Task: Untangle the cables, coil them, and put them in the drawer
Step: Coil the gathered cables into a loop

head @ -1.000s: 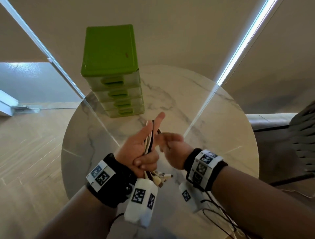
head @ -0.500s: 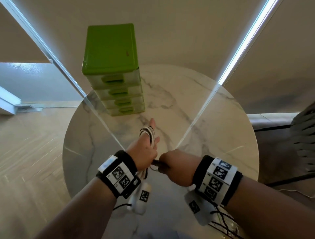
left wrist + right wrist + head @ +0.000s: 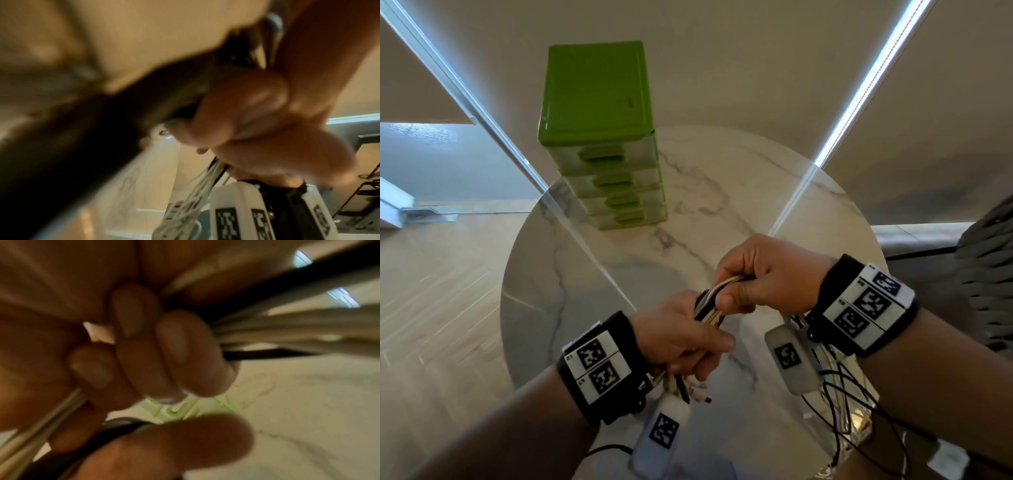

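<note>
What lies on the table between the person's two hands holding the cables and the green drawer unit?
Only bare marble table, seen in the head view, separates the drawer unit from the left hand, right hand and cables.

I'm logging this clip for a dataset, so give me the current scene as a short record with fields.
left hand: left hand grips the cable bundle, plug ends hanging below
right hand: right hand grips the same bundle further along
cables: black and white, held above the table
drawer unit: green drawer unit, four drawers, all closed
surface: round marble table
task stage: nothing in a drawer yet
</note>
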The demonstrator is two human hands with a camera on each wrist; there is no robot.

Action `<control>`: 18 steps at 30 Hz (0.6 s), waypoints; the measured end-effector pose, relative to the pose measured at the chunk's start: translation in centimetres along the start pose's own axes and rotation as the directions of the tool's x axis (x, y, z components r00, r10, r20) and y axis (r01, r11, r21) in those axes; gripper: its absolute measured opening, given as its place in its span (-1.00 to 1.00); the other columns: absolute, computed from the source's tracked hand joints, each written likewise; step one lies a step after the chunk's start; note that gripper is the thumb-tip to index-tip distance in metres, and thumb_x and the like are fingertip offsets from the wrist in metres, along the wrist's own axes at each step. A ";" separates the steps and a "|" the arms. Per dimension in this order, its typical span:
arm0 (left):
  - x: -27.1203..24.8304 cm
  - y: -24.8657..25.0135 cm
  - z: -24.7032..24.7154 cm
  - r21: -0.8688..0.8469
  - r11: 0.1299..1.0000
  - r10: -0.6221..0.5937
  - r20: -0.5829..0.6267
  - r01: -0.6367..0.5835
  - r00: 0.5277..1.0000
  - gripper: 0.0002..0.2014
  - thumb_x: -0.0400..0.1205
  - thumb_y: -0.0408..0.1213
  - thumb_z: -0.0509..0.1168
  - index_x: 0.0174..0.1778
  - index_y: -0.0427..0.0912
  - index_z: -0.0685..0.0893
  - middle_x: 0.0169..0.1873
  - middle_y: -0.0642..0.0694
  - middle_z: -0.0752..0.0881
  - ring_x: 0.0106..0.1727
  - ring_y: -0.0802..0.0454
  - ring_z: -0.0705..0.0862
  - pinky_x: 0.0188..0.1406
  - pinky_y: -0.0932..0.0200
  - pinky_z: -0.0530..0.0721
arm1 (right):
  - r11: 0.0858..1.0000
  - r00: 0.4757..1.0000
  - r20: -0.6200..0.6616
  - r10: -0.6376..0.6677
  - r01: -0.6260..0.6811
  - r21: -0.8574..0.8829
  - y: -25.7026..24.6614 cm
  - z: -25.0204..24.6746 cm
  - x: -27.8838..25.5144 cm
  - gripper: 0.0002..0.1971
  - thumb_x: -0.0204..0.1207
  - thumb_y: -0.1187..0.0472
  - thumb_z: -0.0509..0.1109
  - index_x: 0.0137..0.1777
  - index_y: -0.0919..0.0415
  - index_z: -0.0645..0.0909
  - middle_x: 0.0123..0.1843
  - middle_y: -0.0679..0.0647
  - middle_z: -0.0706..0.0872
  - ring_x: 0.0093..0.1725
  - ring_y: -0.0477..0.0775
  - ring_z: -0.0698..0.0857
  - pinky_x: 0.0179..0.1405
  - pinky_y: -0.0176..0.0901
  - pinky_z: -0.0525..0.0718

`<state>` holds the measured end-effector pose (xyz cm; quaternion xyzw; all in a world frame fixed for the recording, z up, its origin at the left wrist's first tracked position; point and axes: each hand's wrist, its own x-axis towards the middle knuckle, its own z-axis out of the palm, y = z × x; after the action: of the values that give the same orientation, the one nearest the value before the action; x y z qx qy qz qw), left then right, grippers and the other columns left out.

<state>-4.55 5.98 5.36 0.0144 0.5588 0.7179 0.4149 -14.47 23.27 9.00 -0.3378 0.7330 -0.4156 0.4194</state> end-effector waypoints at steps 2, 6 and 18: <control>-0.2 -0.2 -0.1 0.016 1.000 0.001 -0.024 0.000 1.000 -0.67 0.50 -0.44 0.32 -0.20 -0.78 0.51 -0.64 -0.21 0.62 -0.82 0.14 0.41 -0.72 0.41 0.41 | 1.000 0.998 -0.054 -0.017 0.017 0.001 0.6 0.4 0.4 -0.85 0.42 0.12 0.60 -0.18 0.20 0.78 -0.42 0.01 0.73 -0.41 -0.01 0.64 -0.33 0.02 0.63; -0.4 -0.5 -0.1 0.038 0.998 -0.044 0.025 0.043 0.999 -0.87 0.46 -0.44 0.33 -0.37 -0.35 0.75 -0.66 -0.15 0.63 -0.81 0.15 0.40 -0.72 0.41 0.40 | 0.998 0.996 -0.073 -0.050 0.052 0.028 1.2 0.6 1.1 -0.80 0.37 0.15 0.65 -0.24 0.10 0.64 -0.44 -0.05 0.69 -0.47 -0.12 0.58 -0.43 -0.22 0.55; -1.0 -1.5 -0.7 -0.443 0.887 0.244 0.202 -0.134 0.949 -0.51 0.60 -0.51 0.15 0.46 -0.18 0.59 -0.57 -0.11 0.68 -0.75 0.23 0.47 -0.68 0.34 0.41 | 0.801 0.997 -0.043 -0.057 0.071 0.594 3.9 1.9 2.3 -0.60 0.34 -0.14 0.63 0.10 0.06 0.84 -0.37 0.29 0.65 -0.59 0.07 0.48 -0.55 -0.24 0.45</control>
<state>-3.33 4.90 4.33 0.0696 0.3281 0.8514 0.4032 -14.34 22.40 4.17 -0.2091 0.5588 -0.6420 0.4815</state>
